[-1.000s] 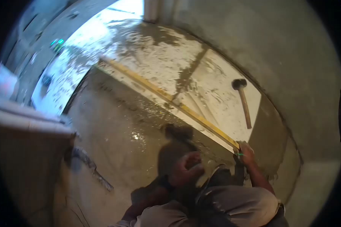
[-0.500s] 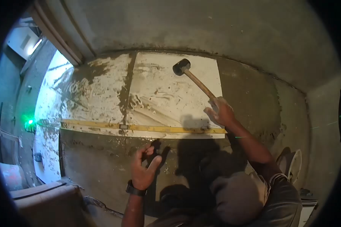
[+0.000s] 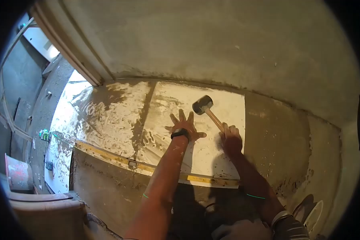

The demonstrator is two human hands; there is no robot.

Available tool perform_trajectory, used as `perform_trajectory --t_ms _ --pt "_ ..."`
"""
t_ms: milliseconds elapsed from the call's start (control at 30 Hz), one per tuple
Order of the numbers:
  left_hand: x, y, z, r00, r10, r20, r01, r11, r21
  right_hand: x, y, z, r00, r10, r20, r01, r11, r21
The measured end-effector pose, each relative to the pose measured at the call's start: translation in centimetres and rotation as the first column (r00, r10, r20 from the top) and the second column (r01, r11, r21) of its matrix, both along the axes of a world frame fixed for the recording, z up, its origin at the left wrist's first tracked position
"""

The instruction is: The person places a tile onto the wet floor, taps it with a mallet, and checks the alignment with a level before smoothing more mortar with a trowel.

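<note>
My left hand (image 3: pixel 185 127) lies over the white floor tile (image 3: pixel 232 108) with its fingers spread, a dark watch on that wrist. In my right hand (image 3: pixel 231 139) is the wooden handle of a rubber mallet (image 3: pixel 203 105). The black mallet head is just above my left fingertips in the view, over the same tile. A long yellow spirit level (image 3: pixel 104 155) runs along the near edge of this tile and the mud-smeared tile (image 3: pixel 112 116) to its left. My left forearm crosses in front of part of the level.
Grey mortar (image 3: pixel 276 136) covers the floor right of the tile, up to the bare wall (image 3: pixel 228 44). A green laser device (image 3: pixel 45 135) stands at the left near a dirty bucket (image 3: pixel 19 174). A wooden door frame (image 3: pixel 68 44) rises at the upper left.
My left hand has moved from the near mortar up onto the tile and spread its fingers. The mallet stays in my right hand. The view has tilted, and the scene sits lower.
</note>
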State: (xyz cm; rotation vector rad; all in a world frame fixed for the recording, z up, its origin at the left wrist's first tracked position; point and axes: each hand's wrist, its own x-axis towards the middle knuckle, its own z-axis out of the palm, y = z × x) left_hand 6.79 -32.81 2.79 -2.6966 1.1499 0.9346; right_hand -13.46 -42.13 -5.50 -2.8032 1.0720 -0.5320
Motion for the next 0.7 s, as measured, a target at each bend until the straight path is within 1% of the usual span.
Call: perform_trajectory --t_ms 33,100,167,200,233,300,333,400,433,500,533,600,633,667,700 --pt "-1.0 -0.1 -0.3 0.999 0.008 0.052 -0.008 1.0 -0.008 0.1 -0.1 0.4 1.0 -0.009 0.001 0.009 0.999 0.045" --pt "-1.6 -0.4 -0.3 0.997 0.036 0.068 -0.035 0.999 -0.021 -0.1 -0.3 1.6 0.998 -0.058 -0.01 0.059 0.956 0.286" --pt "-1.6 -0.8 -0.9 0.997 0.057 0.055 -0.056 0.998 -0.026 -1.5 -0.6 -1.1 0.982 -0.032 0.186 -0.02 0.962 0.272" --pt "-1.8 -0.9 -0.8 0.998 0.057 0.04 -0.057 0.998 -0.016 -1.5 -0.2 3.4 0.975 -0.15 0.163 0.032 0.824 0.566" --pt "-1.8 -1.1 -0.2 0.997 0.071 0.03 -0.071 0.997 -0.006 -1.9 0.0 3.5 0.958 -0.211 0.194 0.035 0.757 0.652" --pt "-1.8 -1.3 0.0 0.998 0.059 0.013 -0.059 0.998 0.003 -3.4 -0.9 3.5 0.919 -0.21 0.333 -0.099 0.695 0.712" --pt "-1.8 -1.2 -0.2 0.997 0.072 0.009 -0.072 0.997 0.022 -4.0 -1.4 3.7 0.923 -0.204 0.325 -0.096 0.696 0.711" --pt "-1.7 -1.1 -0.7 0.997 0.074 0.015 -0.074 0.997 0.02 -4.9 -2.2 4.4 0.83 -0.418 0.369 0.004 0.667 0.745" --pt "-1.5 -1.1 -0.8 0.998 0.059 0.033 -0.06 0.998 0.017 -5.1 -1.9 5.8 0.835 -0.411 0.366 -0.004 0.66 0.751" --pt "-1.4 -1.1 -0.6 0.998 0.064 0.015 -0.065 0.997 0.034 -5.7 -1.8 8.7 0.77 -0.417 0.483 -0.052 0.714 0.699" --pt "-1.3 -1.1 -0.6 0.998 0.065 0.012 -0.065 0.997 0.035 -6.2 -2.3 7.9 0.771 -0.412 0.485 -0.057 0.715 0.697" --pt "-1.5 -1.1 -0.2 0.997 0.073 0.008 -0.073 0.997 0.033 -7.0 -3.4 4.3 0.854 -0.368 0.367 0.114 0.821 0.559" --pt "-1.5 -1.1 0.2 0.997 0.069 0.016 -0.07 0.997 0.046 -7.3 -3.8 2.6 0.855 -0.363 0.369 0.108 0.822 0.559" --pt "-1.6 -1.1 0.4 0.997 0.066 0.025 -0.068 0.996 0.059 -7.6 -4.2 1.0 0.878 -0.337 0.34 0.134 0.855 0.501" --pt "-1.7 -1.0 0.4 0.997 0.074 0.028 -0.075 0.995 0.061 -7.4 -4.0 1.0 0.898 -0.313 0.308 0.155 0.883 0.443"
